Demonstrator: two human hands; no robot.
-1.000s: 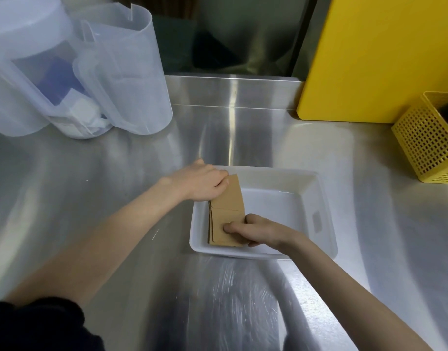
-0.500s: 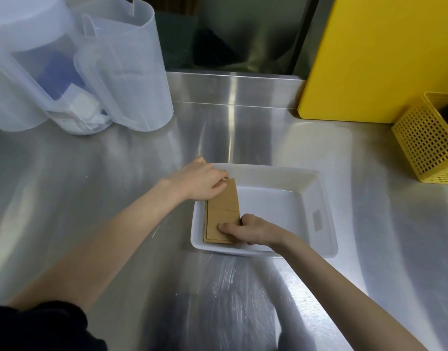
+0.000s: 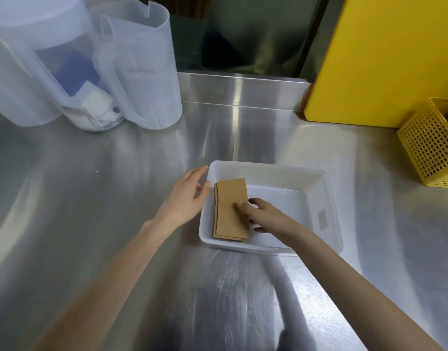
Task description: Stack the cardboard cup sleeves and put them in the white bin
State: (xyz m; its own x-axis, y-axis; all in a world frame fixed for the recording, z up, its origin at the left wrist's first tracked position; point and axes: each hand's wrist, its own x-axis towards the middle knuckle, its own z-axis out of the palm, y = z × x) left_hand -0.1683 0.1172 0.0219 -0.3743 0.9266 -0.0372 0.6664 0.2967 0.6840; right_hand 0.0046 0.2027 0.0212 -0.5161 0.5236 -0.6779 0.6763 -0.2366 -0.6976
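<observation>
A flat stack of brown cardboard cup sleeves [image 3: 230,206] lies in the left part of the white bin [image 3: 326,198], which sits on the steel counter. My right hand [image 3: 263,214] reaches into the bin, its fingertips resting on the stack's right edge without gripping it. My left hand [image 3: 186,195] is just outside the bin's left wall, fingers spread, holding nothing and clear of the sleeves.
Translucent plastic pitchers [image 3: 139,69] stand at the back left. A yellow cutting board [image 3: 385,57] leans at the back right, with a yellow perforated basket [image 3: 430,145] beside it. The steel counter [image 3: 91,198] surrounds the bin.
The sleeve stack went from held tilted over the bin's left side to lying flat inside. My left hand let go and drew back outside the bin. My right hand stays on the stack.
</observation>
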